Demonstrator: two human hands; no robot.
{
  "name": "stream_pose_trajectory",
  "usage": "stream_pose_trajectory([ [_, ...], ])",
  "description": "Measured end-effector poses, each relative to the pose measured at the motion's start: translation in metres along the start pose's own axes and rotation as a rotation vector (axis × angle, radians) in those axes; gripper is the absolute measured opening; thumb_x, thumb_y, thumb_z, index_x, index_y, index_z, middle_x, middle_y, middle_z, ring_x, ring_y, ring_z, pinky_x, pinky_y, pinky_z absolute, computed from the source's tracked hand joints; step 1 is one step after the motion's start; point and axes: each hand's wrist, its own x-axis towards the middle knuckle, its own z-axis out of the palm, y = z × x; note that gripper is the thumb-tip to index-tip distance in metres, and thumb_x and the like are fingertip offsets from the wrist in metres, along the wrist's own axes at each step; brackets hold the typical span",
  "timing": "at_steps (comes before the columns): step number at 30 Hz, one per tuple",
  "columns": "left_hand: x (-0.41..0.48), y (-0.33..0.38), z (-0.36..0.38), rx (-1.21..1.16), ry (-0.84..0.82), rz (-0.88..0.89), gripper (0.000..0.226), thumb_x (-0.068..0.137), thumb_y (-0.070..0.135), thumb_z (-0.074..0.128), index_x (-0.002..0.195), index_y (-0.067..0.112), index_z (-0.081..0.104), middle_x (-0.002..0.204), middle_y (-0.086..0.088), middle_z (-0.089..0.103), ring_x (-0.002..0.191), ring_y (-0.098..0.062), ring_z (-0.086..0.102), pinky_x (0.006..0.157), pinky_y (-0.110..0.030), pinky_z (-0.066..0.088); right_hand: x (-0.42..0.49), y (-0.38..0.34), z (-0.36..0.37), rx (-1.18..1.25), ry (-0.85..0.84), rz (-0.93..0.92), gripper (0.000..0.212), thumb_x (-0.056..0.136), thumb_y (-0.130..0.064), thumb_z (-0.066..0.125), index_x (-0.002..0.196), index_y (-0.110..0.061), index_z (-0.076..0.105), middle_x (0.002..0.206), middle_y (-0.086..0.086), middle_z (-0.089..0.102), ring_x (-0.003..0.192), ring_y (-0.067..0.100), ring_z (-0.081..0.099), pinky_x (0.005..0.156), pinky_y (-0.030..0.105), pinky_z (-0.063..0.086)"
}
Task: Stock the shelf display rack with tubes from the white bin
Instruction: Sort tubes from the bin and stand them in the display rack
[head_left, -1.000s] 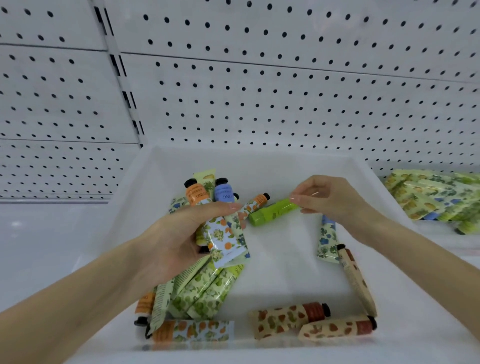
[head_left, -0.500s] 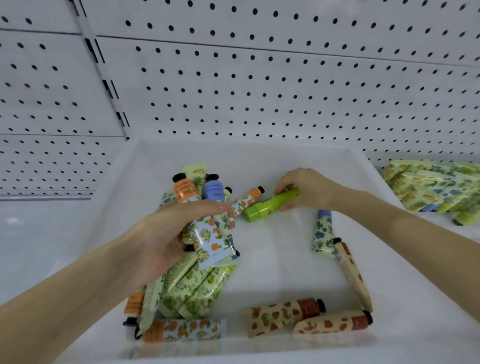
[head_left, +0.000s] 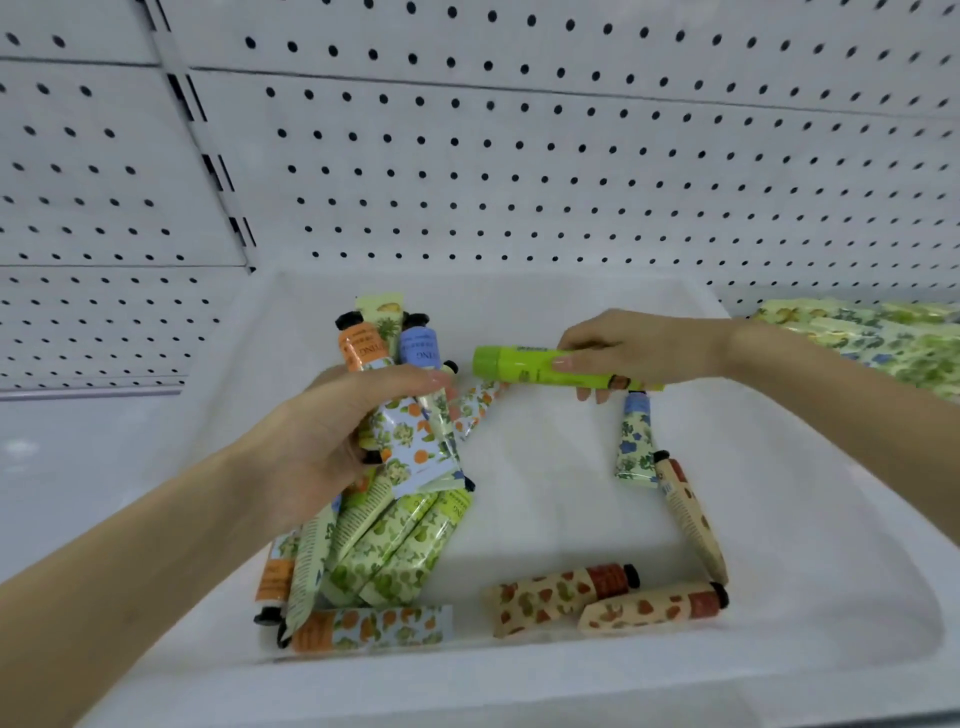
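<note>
Right hand grip: the right hand (head_left: 639, 353) has the lime-green tube (head_left: 524, 365) pinched, thumb across the front and fingers curled underneath.
Left hand grip: the left hand (head_left: 332, 436) is wrapped round a bunch of tubes (head_left: 413, 447) with the thumb clamped over the top. It's a real fistful, with orange-necked, blue-necked and pineapple-print ends fanning out toward the back wall of the white bin (head_left: 545, 499).
Lime-green tube: lying level, cap pointing to the bin's left, held over the back half of the bin, just right of the bunch.
Bin, left side: a heap of pear-print tubes (head_left: 395, 545) lies overlapping below the left hand, with an orange-necked tube (head_left: 274, 577) at its outer edge, cap toward the front.
Bin, front wall: an orange-fruit tube (head_left: 369, 626) lies along it at the left. Two strawberry-print tubes (head_left: 556, 595) sit close together further right, caps pointing right.
Bin, right side: a blue-flower tube (head_left: 636, 441) lies just under the right hand, cap toward the back. A tan tube (head_left: 693, 525) runs from beside its crimped end down toward the front right corner.
Right of the bin: a stack of printed tubes (head_left: 878, 343), green and blue, lies on the shelf behind the right wrist.
Behind the bin: a white pegboard (head_left: 519, 156).
</note>
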Motion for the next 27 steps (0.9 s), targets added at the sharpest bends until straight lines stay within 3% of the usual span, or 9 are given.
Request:
stream_pose_trajectory([
  [4,-0.012,0.001,0.000,0.021,-0.010,0.067,0.070,0.044,0.012,0.089,0.111,0.011,0.066,0.097,-0.010,0.075,0.092,-0.028,0.071,0.092,-0.048,0.051,-0.047,-0.011,-0.006,0.172,-0.018,0.037,0.031,0.095,-0.040,0.046,0.087,-0.014,0.061,0.077,-0.004,0.070,0.061,0.011,0.064,0.052,0.021,0.048],
  [8,-0.021,0.003,0.015,0.059,-0.090,0.113,0.060,0.048,0.010,0.083,0.106,0.010,0.068,0.098,-0.013,0.074,0.091,-0.029,0.071,0.084,-0.042,0.056,-0.092,-0.003,-0.005,0.374,0.004,0.012,0.024,0.092,-0.026,0.056,0.109,-0.011,0.064,0.094,0.002,0.073,0.076,0.017,0.066,0.068,0.022,0.051],
  [12,-0.028,0.011,0.050,0.072,-0.190,0.171,0.040,0.059,0.017,0.071,0.098,0.009,0.070,0.094,-0.009,0.075,0.081,-0.022,0.073,0.058,-0.030,0.060,-0.138,0.010,-0.007,0.521,0.050,-0.015,0.032,0.087,-0.003,0.060,0.120,-0.004,0.059,0.107,0.010,0.071,0.090,0.020,0.070,0.075,0.021,0.053],
  [15,-0.032,0.018,0.084,0.090,-0.243,0.161,0.054,0.052,0.008,0.076,0.105,0.007,0.065,0.100,-0.015,0.073,0.070,-0.022,0.074,0.050,-0.030,0.057,-0.182,0.020,-0.014,0.620,0.133,-0.039,0.033,0.083,-0.002,0.062,0.115,-0.003,0.063,0.109,0.013,0.070,0.099,0.025,0.068,0.085,0.028,0.055],
  [18,-0.052,0.014,0.126,0.117,-0.295,0.224,0.049,0.052,0.007,0.079,0.100,0.009,0.068,0.091,-0.010,0.075,0.079,-0.022,0.074,0.068,-0.034,0.060,-0.229,0.035,-0.021,0.666,0.315,-0.037,0.028,0.068,-0.007,0.072,0.096,-0.008,0.073,0.102,0.016,0.072,0.094,0.026,0.069,0.088,0.032,0.055],
  [21,-0.081,0.003,0.174,0.129,-0.372,0.284,0.040,0.054,0.009,0.075,0.094,0.009,0.070,0.093,-0.009,0.076,0.082,-0.021,0.073,0.070,-0.035,0.060,-0.275,0.067,-0.027,0.743,0.592,0.024,0.024,0.053,-0.009,0.077,0.076,-0.014,0.078,0.087,0.010,0.074,0.077,0.020,0.070,0.080,0.029,0.055],
  [24,-0.093,-0.012,0.229,0.147,-0.412,0.310,0.029,0.051,0.011,0.077,0.080,0.011,0.078,0.093,-0.010,0.075,0.084,-0.023,0.073,0.078,-0.038,0.059,-0.322,0.112,-0.029,0.868,0.737,0.096,0.028,0.053,0.000,0.076,0.081,-0.004,0.075,0.093,0.015,0.074,0.079,0.025,0.072,0.069,0.027,0.059],
  [27,-0.100,-0.040,0.295,0.115,-0.444,0.284,0.024,0.055,0.016,0.072,0.077,0.011,0.077,0.092,-0.010,0.075,0.083,-0.022,0.073,0.078,-0.040,0.059,-0.371,0.160,-0.028,0.943,0.770,0.182,0.035,0.059,-0.001,0.073,0.093,0.007,0.069,0.100,0.019,0.072,0.084,0.028,0.072,0.071,0.029,0.059],
])
